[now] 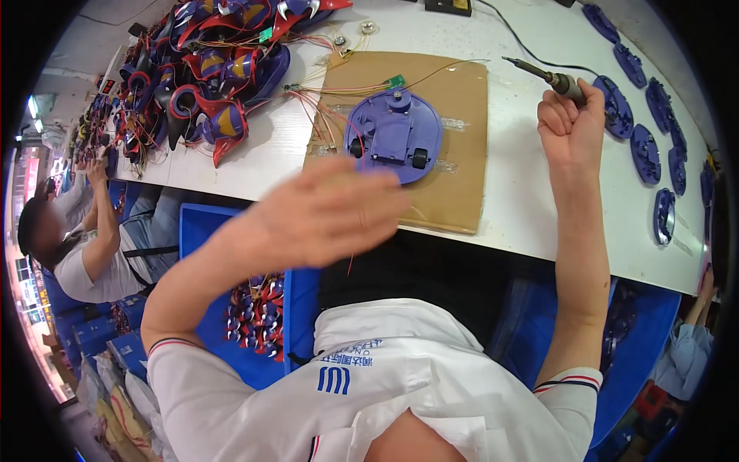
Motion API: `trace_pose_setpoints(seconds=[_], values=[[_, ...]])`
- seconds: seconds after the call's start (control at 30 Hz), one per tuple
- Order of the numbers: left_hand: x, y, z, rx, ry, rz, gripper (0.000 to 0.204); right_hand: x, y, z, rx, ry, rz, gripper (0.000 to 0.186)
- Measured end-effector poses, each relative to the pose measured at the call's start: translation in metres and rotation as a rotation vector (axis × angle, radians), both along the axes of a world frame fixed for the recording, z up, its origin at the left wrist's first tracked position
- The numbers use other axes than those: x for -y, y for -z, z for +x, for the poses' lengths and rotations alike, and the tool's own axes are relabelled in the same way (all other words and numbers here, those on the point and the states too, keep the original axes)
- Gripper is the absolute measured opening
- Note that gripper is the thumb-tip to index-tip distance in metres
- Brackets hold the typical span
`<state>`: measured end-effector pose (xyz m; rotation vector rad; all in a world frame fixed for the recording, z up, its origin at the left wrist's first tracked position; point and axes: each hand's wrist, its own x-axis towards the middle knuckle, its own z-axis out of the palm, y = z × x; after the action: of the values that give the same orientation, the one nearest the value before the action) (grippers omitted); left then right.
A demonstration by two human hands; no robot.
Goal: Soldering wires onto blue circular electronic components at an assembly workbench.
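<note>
My right hand [571, 131] is closed round the handle of a soldering iron [566, 85], raised at the right with its tip toward the left. My left hand [331, 212] is smeared by motion at the near edge of a brown cardboard sheet [462, 185]. A thin red wire shows above and below that hand; whether its fingers grip it is unclear. Just beyond, on the cardboard, lies a round purple toy base [392, 135] with two black wheels. A small green circuit board [396, 81] with several coloured wires lies at the base's far edge.
Red, purple and yellow toy shells [223, 77] are heaped at the left. Several purple bases [645, 152] line the table's right side. Blue bins [300, 316] stand below the front edge. Co-workers are at the far left [100, 239] and far right. The iron's black cable [523, 46] crosses the table.
</note>
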<state>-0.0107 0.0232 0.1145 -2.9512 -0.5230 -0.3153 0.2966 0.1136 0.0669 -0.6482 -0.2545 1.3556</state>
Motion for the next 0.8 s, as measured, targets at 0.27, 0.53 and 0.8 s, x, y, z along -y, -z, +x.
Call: trace_pose_setpoints(seconds=[0.27, 0.53, 0.8], values=[[0.005, 0.071, -0.018, 0.121, 0.301, -0.146, 0.016, 0.011, -0.003, -0.027, 0.096, -0.106, 0.034, 0.017], [-0.004, 0.01, -0.004, 0.817, -0.778, -0.651, 0.019, 0.018, 0.006, -0.044, 0.265, -0.099, -0.063, 0.018], [-0.029, -0.011, -0.07, 1.464, -1.158, -0.329, 0.022, 0.012, 0.003, -0.058, 0.364, -0.206, -0.11, 0.018]])
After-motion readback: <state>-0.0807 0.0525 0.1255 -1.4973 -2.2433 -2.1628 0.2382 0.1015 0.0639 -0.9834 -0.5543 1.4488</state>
